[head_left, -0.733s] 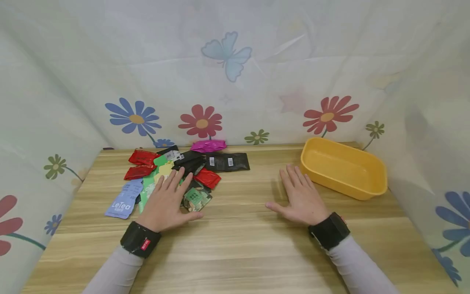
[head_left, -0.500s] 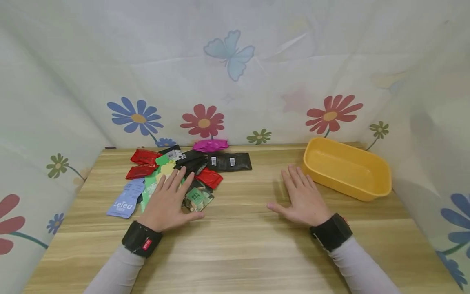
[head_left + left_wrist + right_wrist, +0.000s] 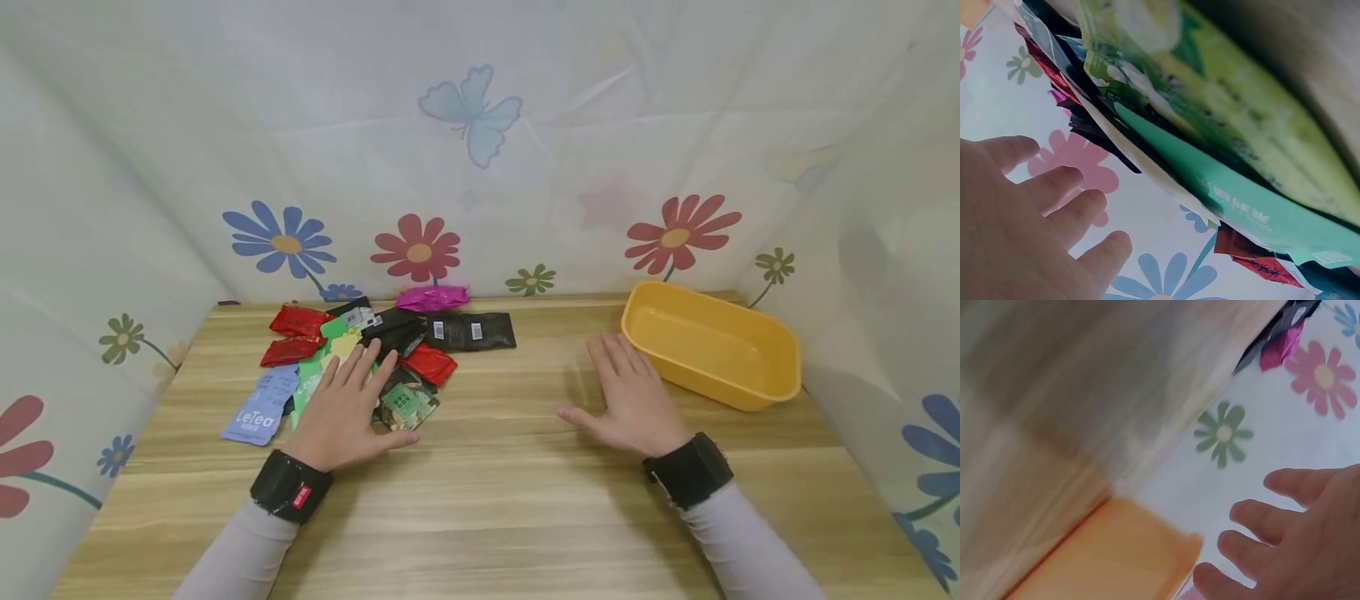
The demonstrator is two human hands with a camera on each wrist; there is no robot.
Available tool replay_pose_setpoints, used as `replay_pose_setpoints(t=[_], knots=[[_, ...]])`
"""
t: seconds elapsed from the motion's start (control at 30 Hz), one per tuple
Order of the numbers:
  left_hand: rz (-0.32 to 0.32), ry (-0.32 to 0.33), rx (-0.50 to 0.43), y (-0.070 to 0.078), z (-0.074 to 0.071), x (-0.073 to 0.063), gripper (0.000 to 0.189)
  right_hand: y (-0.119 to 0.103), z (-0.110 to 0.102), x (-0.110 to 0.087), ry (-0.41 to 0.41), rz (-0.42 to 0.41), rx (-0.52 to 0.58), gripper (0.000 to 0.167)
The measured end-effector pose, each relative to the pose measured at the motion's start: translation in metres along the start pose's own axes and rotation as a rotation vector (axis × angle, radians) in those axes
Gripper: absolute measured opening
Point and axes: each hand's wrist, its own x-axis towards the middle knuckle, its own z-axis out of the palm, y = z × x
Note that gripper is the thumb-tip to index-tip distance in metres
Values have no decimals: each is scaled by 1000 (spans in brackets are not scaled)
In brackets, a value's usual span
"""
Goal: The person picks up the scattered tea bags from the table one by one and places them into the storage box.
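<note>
My left hand (image 3: pixel 341 417) hovers palm down over the near side of a pile of small packets, fingers spread and holding nothing. Around it lie a blue "LeTea" sachet (image 3: pixel 261 408), a green patterned sachet (image 3: pixel 408 404), red packets (image 3: pixel 431 364) and black packets (image 3: pixel 393 329). In the left wrist view, a green sachet (image 3: pixel 1247 200) rises beside the fingers. My right hand (image 3: pixel 633 408), also spread and holding nothing, is over the table just left of a yellow plastic basin (image 3: pixel 712 387). In the right wrist view, the basin's wall (image 3: pixel 1110 550) shows beside the fingertips.
A long black packet (image 3: pixel 495 331) with white labels and a shiny magenta packet (image 3: pixel 432 297) lie at the back of the pile. The wood-grain table (image 3: pixel 480 517) ends at a white curtain (image 3: pixel 337 150) printed with flowers, which also encloses both sides.
My right hand has shifted a little to the right, closer to the basin. My left hand stays over the packets, and the packets lie as before.
</note>
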Motion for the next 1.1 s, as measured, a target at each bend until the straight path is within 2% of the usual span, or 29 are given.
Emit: replay_pose_setpoints(t=[0.1, 0.23, 0.4, 0.57, 0.7, 0.8, 0.97, 1.1], knots=[[6, 12, -4, -2, 0, -1, 119, 15, -7, 0, 39, 34, 15, 111], [-2, 0, -12, -4, 2, -2, 120, 46, -19, -5, 64, 74, 16, 105], [-13, -8, -16, -6, 2, -3, 119, 86, -26, -16, 56, 81, -32, 96], [-7, 13, -3, -8, 4, -1, 118, 110, -26, -26, 38, 81, -85, 77], [-13, -4, -4, -8, 6, 1, 115, 116, -23, -32, 56, 83, -114, 39], [-16, -16, -17, -8, 4, 2, 115, 116, -23, -32, 70, 93, -118, 20], [-40, 1, -50, -13, -8, 1, 112, 108, -24, -30, 71, 78, -127, 17], [-83, 22, -83, -27, -20, 0, 107, 93, -26, -27, 65, 27, -146, 15]])
